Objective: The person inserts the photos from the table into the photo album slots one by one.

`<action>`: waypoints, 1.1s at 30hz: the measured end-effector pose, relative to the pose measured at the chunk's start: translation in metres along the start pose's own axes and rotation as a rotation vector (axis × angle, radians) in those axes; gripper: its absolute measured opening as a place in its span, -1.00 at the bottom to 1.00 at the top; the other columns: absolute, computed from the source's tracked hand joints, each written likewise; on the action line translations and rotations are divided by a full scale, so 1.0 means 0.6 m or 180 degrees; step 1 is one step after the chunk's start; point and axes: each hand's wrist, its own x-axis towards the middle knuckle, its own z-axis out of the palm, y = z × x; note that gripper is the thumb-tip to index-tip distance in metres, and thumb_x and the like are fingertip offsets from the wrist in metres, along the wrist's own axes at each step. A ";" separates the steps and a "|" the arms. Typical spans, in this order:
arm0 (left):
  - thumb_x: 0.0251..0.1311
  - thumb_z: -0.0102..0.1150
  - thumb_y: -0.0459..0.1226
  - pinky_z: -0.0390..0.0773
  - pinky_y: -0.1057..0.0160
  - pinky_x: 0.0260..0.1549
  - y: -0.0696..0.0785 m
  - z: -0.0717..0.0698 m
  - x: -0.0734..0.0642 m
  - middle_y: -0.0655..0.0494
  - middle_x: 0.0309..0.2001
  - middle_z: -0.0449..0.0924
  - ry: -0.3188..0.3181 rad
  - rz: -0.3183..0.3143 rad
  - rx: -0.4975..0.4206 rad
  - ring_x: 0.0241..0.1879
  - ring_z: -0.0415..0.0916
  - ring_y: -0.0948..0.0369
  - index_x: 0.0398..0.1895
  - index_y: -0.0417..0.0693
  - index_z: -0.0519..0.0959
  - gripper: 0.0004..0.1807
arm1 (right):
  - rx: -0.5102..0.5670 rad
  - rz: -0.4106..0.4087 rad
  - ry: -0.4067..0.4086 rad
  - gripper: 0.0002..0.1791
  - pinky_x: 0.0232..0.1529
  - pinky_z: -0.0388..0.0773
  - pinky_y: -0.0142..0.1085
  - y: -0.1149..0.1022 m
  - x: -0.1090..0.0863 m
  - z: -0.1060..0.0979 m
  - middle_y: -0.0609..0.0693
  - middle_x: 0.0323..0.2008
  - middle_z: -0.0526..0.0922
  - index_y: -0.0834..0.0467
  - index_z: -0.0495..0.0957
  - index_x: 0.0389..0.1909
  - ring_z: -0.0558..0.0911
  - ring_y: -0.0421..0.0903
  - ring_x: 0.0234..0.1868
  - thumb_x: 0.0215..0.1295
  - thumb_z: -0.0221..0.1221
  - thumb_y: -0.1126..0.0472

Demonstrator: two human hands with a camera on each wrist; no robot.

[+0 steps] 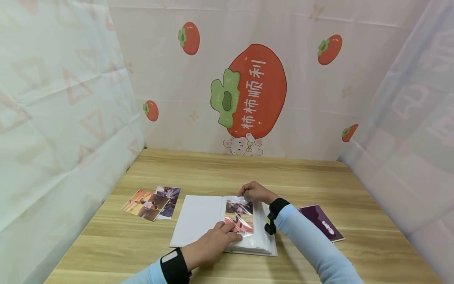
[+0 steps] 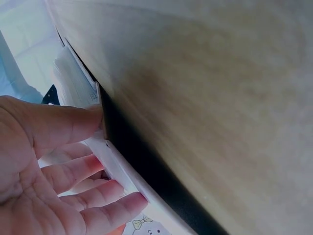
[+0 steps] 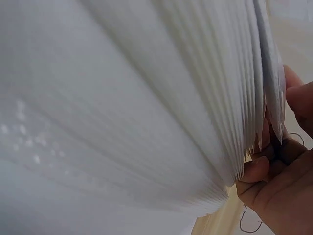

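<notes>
A white photo album [image 1: 198,217] lies spread on the table, its inner cover to the left and a thick stack of pages [image 3: 195,88] to the right. Behind the glossy clear sleeve of the top page sits a photo [image 1: 244,221] in orange and dark tones. My left hand [image 1: 209,245] rests on the page's lower part, fingers extended over the sleeve; the left wrist view shows its thumb at the album's near edge. Up at the page's top edge, my right hand [image 1: 257,192] pinches the top page between thumb and fingers, its fingertips partly hidden behind the pages.
Two loose photos overlap left of the album, an orange one [image 1: 145,204] on a darker one [image 1: 170,197]. To the right lies a dark purple booklet or card [image 1: 320,221], partly behind my right sleeve [image 1: 312,244]. Printed cloth [image 1: 301,98] walls the table's back and sides.
</notes>
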 end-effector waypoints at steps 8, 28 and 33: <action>0.23 -0.03 -0.44 0.51 0.14 -0.24 -0.001 -0.001 -0.002 0.01 0.17 0.35 -0.0050 0.0019 0.0054 0.04 0.28 0.06 0.09 0.21 0.53 -0.55 | 0.0000 0.0040 0.0017 -0.78 -0.18 0.41 -0.27 -0.003 -0.002 0.005 0.17 -0.20 0.63 0.38 0.62 -0.32 0.54 -0.08 -0.22 0.16 0.00 0.44; 0.23 -0.01 -0.43 0.51 0.14 -0.31 -0.003 0.001 0.000 0.01 0.18 0.34 -0.0019 0.0074 0.0141 0.04 0.30 0.06 0.11 0.23 0.51 -0.54 | -0.0213 -0.0009 -0.0088 -0.75 -0.16 0.42 -0.28 -0.011 -0.010 0.003 0.15 -0.09 0.61 0.37 0.60 -0.14 0.54 -0.10 -0.14 0.21 0.05 0.39; 0.19 0.02 -0.44 0.50 0.18 -0.31 -0.004 0.001 -0.001 0.04 0.15 0.34 0.0012 0.0108 0.0169 0.01 0.30 0.09 0.09 0.23 0.51 -0.53 | -0.0384 0.0175 0.0032 -0.54 -0.05 0.41 -0.05 -0.035 -0.022 -0.006 0.25 0.10 0.45 0.32 0.40 0.18 0.46 0.12 0.03 0.29 0.09 0.23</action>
